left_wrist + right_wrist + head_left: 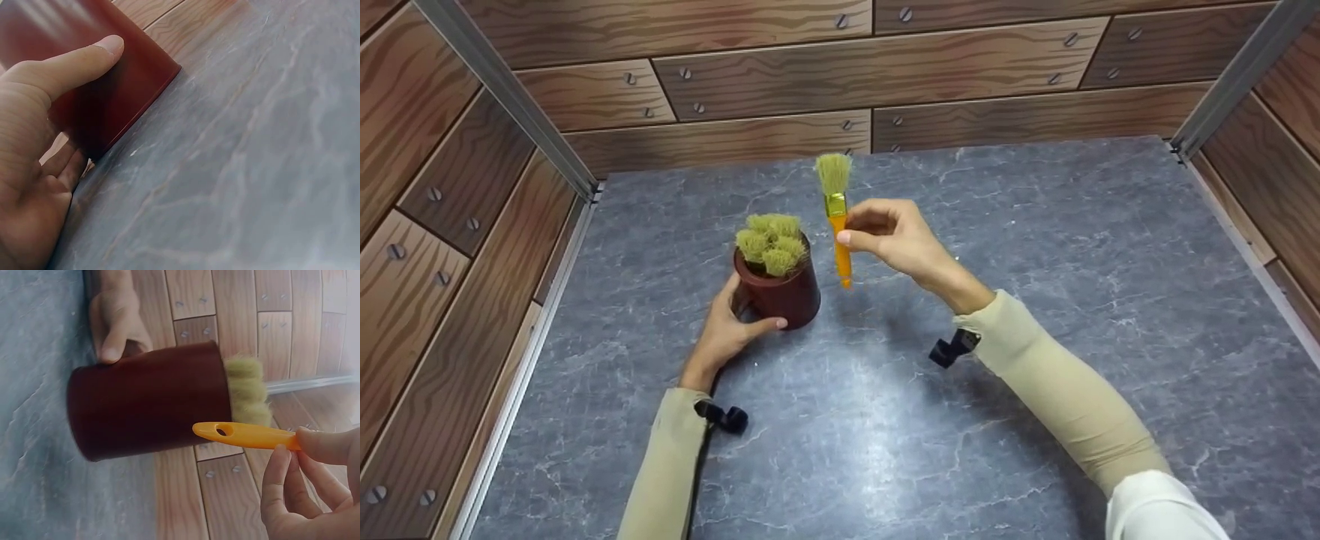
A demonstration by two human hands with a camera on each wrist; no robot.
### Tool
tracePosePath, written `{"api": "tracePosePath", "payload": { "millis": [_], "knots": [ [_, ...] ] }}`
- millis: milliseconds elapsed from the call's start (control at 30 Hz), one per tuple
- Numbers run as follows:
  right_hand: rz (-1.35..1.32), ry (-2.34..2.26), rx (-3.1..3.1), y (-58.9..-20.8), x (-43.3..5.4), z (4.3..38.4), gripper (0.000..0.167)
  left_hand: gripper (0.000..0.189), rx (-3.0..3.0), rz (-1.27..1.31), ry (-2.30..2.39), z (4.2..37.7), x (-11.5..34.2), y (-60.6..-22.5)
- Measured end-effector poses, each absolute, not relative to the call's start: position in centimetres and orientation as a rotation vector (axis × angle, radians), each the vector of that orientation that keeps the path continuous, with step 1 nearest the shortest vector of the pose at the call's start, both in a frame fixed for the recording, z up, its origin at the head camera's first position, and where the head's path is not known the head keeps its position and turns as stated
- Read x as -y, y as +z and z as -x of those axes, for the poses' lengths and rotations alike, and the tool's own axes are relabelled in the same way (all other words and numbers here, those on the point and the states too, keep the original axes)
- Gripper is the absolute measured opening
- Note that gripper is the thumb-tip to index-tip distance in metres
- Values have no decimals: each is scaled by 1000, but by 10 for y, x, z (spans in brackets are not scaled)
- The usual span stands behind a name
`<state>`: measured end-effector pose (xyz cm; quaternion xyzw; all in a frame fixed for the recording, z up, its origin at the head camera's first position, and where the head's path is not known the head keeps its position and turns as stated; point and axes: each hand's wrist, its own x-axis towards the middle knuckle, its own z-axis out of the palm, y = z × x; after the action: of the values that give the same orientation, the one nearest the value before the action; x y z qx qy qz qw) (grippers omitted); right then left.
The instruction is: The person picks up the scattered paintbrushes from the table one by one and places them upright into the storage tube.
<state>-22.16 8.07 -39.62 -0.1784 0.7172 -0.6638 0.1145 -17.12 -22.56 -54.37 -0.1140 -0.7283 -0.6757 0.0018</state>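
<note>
A dark red cylindrical cup [791,300] stands upright on the tabletop. Several brushes [771,238] are in it, pale yellow-green bristles up, their handles hidden inside. My left hand [721,330] holds the cup low on its near left side, thumb [84,67] across the wall and fingers behind. With thumb and fingertips, my right hand [911,244] pinches a paintbrush [836,204] by its orange handle, bristles upward. The brush is held in the air just right of the cup. In the right wrist view, its handle end [211,430], with a hanging hole, overlaps the cup's rim.
The tabletop [885,420] is grey with a marble pattern. Wood-patterned panels [765,82] rise along its back and both sides, with metal posts [517,97] at the rear corners. A small black camera [956,349] is strapped at each wrist.
</note>
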Motion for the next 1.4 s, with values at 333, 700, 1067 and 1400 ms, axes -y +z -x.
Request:
{"api": "tracePosePath", "payload": {
  "millis": [333,700,1067,1400],
  "knots": [
    [649,-2015,-2070,-379,-69,212,17,110,2320,344,-2087,172,225,-544],
    [775,-2018,-2066,-363,-54,203,17,107,2286,369,-2136,173,226,-545],
    [874,-2062,-2042,-352,-37,201,18,109,2300,359,-2130,171,226,-543],
    [939,-2081,-2018,-354,-17,200,19,106,2295,387,-2117,172,226,-543]
  ]
}}
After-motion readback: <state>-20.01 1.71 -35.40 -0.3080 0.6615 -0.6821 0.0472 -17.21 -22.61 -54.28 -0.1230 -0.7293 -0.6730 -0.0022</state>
